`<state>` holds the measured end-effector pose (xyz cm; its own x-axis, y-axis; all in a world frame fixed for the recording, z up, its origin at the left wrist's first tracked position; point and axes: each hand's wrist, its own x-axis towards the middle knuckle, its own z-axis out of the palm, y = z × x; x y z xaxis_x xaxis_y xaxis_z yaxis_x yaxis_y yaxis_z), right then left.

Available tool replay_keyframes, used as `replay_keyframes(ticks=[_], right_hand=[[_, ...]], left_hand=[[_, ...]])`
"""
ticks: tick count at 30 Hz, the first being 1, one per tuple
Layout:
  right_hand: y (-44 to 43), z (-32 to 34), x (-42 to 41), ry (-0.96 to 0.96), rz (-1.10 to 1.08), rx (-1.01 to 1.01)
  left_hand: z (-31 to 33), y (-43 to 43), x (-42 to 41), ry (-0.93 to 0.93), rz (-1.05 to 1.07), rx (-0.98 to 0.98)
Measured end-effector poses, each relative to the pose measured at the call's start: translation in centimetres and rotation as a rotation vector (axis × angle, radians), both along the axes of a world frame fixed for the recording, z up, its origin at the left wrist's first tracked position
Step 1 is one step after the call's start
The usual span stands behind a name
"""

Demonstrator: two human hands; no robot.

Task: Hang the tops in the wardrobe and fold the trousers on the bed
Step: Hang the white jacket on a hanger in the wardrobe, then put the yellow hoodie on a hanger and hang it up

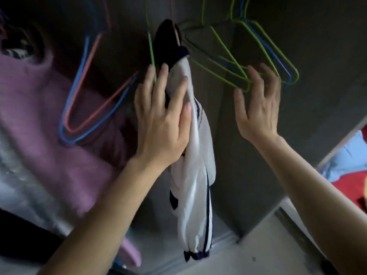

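One white-and-navy top (pixel 196 155) already hangs in the wardrobe (pixel 248 151), flat left hand (pixel 160 124) resting on it. The spread right hand (pixel 258 110) touches empty green hangers (pixel 230 54). Trousers are not in view.

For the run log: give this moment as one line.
phase: hang tops | left hand: pressing white top | right hand: touching green hangers

Two empty wire hangers (pixel 73 82), one blue and one pink, hang together at the left. Behind and below them is a purple fluffy fabric (pixel 39 108), with a black-and-white patterned cloth (pixel 14 52) above it. To the right hangs a bunch of green hangers (pixel 230 54) with a blue one among them. Past the wardrobe (pixel 317 56) wall at the right edge lie a light-blue cloth (pixel 345 155) and a red cloth (pixel 345 187).
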<state>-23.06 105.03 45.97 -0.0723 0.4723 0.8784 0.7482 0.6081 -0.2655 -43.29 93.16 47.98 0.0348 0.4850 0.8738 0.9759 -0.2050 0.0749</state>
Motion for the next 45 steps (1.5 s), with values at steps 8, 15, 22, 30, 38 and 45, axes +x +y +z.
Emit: replay_keyframes(ticks=[8, 15, 22, 30, 38, 45], right_hand=[[-6.7, -12.6, 11.7, -0.15, -0.244, -0.349], [-18.5, -14.8, 27.1, -0.021, -0.593, -0.461], [-42.3, -14.2, 40.7, 0.083, -1.085, -0.464], [-76.5, -15.4, 43.1, 0.254, -1.582, -0.595], [-105.3, -20.8, 31.0, 0.606, -2.156, -0.798], [-114.7, -26.7, 19.5, 1.008, -2.457, -0.911]], left_hand=[[-10.3, -1.0, 9.6, 0.033, -0.248, -0.172], [-13.4, -2.0, 21.9, 0.129, -0.476, -0.32], [-13.9, -13.1, 40.6, 0.226, -0.908, -0.468], [-15.0, -39.8, 56.0, 0.453, -1.367, -0.495], [-21.5, -66.2, 62.1, 0.881, -1.785, -0.578], [-27.4, -81.5, 60.3, 1.279, -2.019, -0.555]])
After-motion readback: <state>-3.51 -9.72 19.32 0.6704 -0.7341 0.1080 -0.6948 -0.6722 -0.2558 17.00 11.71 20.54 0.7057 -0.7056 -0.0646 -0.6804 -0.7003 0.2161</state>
